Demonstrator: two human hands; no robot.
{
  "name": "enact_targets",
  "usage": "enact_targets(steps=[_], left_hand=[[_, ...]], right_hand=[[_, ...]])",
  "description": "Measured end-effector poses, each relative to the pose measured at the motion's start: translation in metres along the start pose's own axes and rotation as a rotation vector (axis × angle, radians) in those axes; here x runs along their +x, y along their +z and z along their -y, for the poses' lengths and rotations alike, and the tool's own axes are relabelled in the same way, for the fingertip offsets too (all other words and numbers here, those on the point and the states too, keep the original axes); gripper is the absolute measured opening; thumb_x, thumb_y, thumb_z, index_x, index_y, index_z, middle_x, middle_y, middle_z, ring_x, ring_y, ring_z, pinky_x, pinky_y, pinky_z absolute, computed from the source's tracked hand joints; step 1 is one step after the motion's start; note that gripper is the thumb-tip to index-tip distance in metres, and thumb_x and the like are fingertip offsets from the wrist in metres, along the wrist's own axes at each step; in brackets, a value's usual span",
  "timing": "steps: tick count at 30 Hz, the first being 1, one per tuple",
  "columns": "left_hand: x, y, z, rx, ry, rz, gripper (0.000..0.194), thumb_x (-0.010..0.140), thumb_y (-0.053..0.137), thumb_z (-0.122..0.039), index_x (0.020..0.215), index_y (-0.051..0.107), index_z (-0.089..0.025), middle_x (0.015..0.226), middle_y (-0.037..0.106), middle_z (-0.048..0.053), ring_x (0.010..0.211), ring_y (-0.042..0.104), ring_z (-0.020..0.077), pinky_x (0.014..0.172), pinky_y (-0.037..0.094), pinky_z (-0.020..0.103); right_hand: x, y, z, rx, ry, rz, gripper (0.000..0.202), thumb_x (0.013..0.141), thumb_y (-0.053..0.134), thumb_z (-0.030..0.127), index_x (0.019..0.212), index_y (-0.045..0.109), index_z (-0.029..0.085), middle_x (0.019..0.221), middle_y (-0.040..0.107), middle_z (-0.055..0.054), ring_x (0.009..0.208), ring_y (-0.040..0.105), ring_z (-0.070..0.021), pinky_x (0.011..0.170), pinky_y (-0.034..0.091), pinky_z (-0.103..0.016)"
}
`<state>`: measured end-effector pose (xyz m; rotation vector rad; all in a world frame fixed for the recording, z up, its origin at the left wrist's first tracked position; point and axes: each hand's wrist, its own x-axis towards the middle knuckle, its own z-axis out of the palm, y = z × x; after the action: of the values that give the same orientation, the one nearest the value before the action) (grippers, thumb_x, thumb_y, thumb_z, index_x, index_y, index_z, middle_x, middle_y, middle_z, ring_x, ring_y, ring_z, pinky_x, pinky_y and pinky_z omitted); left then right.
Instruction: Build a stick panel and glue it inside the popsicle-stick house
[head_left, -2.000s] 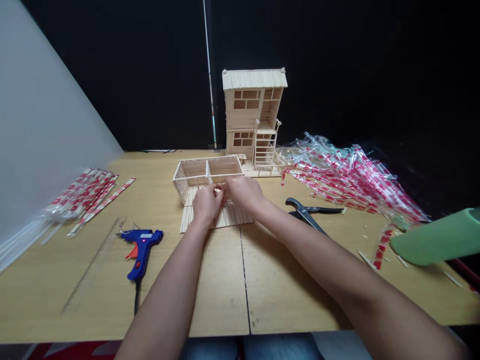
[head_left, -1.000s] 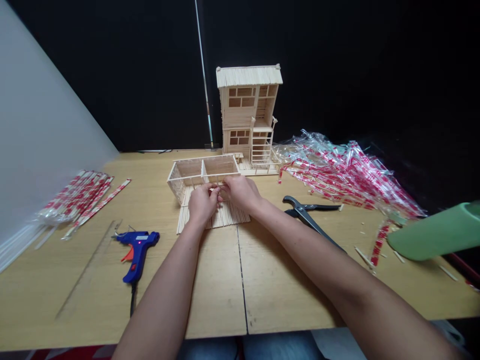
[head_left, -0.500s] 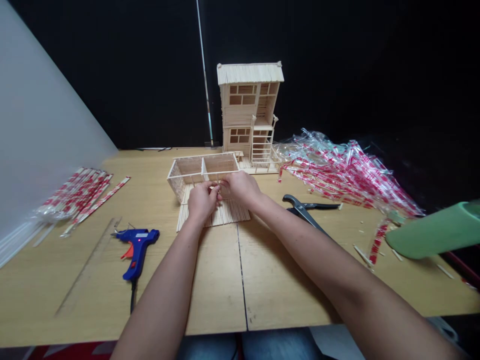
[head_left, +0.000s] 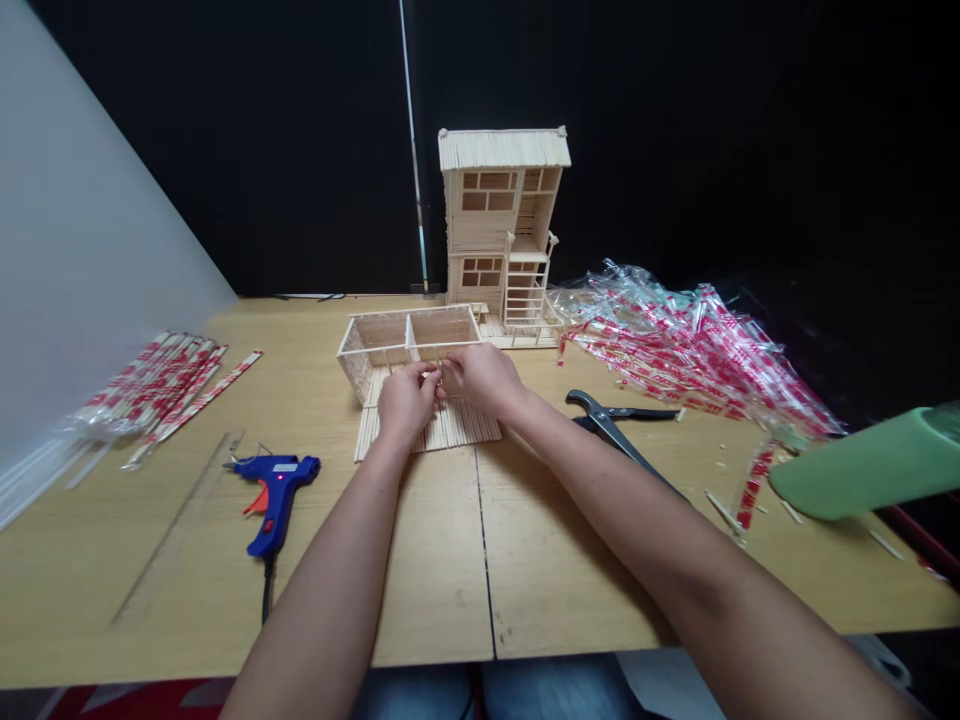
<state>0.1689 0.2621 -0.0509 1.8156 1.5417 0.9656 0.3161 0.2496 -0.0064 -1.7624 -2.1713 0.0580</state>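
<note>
Head: hands (head_left: 403, 405) (head_left: 486, 375) unchanged at model (head_left: 444, 324)

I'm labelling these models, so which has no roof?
The low, pale wooden-stick house in front, open-topped; the tall, pale wooden-stick house behind has a roof.

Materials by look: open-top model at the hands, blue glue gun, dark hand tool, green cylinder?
Open-top model: likely bare wood sticks; pale, matt, separate strips show in the floor.
Blue glue gun: body probably moulded plastic; smooth, evenly coloured.
Dark hand tool: probably metal, dark finish; slim arms with a greyish sheen.
Green cylinder: plastic or painted metal, can't tell; smooth, matt, uniform green.
</note>
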Motion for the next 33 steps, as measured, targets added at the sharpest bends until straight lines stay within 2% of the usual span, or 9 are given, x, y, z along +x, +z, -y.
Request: enact_targets(steps=[8,18,21,23,27,29,33], left_hand=[[-0.001,0.002,0.001,-0.014,-0.001,-0.023,0.03,0.091,0.055,-0.041,0.103,0.074,-0.022,0.071,0.074,0.002,0.05,0.064,0.0128,0.052,0.046,0.022],[0.0,0.004,0.003,-0.019,-0.004,-0.022,0.031,0.092,0.053,-0.037,0.106,0.075,-0.02,0.072,0.074,0.002,0.052,0.065,0.0124,0.052,0.046,0.021],[-0.001,0.004,0.002,-0.002,-0.003,-0.029,0.031,0.093,0.053,-0.039,0.106,0.075,-0.021,0.073,0.075,0.002,0.051,0.064,0.0129,0.053,0.046,0.022],[-0.002,0.003,0.001,0.015,0.001,-0.044,0.031,0.092,0.055,-0.039,0.108,0.075,-0.021,0.072,0.075,0.002,0.052,0.065,0.0136,0.055,0.046,0.024],[-0.004,0.002,-0.001,0.053,0.013,-0.074,0.029,0.089,0.058,-0.036,0.108,0.075,-0.021,0.068,0.074,0.001,0.058,0.067,0.0157,0.06,0.046,0.026],[-0.004,0.002,-0.001,0.059,0.019,-0.073,0.027,0.089,0.058,-0.035,0.105,0.075,-0.021,0.067,0.074,0.001,0.059,0.067,0.0158,0.061,0.046,0.026],[-0.004,0.003,-0.001,0.051,0.02,-0.064,0.025,0.089,0.058,-0.035,0.101,0.075,-0.022,0.067,0.074,0.0,0.056,0.066,0.0147,0.057,0.044,0.025]], right_hand=[[-0.001,0.007,0.0,0.047,-0.002,-0.054,0.034,0.095,0.045,0.033,0.092,0.077,0.022,0.085,0.076,-0.007,0.075,0.064,-0.0185,0.061,0.034,-0.026],[-0.003,0.017,0.0,0.134,0.01,-0.139,0.033,0.095,0.048,0.033,0.085,0.077,0.02,0.079,0.076,-0.007,0.069,0.064,-0.0179,0.058,0.033,-0.027],[-0.008,0.012,-0.007,0.214,-0.045,-0.176,0.029,0.095,0.051,0.031,0.092,0.078,0.02,0.085,0.077,-0.006,0.073,0.066,-0.0176,0.063,0.038,-0.025],[-0.013,0.005,-0.016,0.287,-0.092,-0.269,0.027,0.096,0.053,0.031,0.098,0.077,0.019,0.089,0.077,-0.006,0.075,0.066,-0.0167,0.067,0.041,-0.025],[-0.019,-0.011,-0.038,0.347,-0.05,-0.466,0.022,0.093,0.059,0.033,0.092,0.073,0.017,0.073,0.072,-0.004,0.063,0.061,-0.0146,0.065,0.04,-0.025],[-0.019,-0.015,-0.046,0.369,-0.029,-0.476,0.017,0.089,0.063,0.032,0.088,0.071,0.017,0.069,0.069,-0.001,0.059,0.057,-0.0135,0.063,0.039,-0.025],[-0.017,-0.018,-0.051,0.42,-0.079,-0.405,0.016,0.087,0.065,0.031,0.095,0.067,0.018,0.074,0.067,0.001,0.057,0.053,-0.0113,0.066,0.04,-0.025]])
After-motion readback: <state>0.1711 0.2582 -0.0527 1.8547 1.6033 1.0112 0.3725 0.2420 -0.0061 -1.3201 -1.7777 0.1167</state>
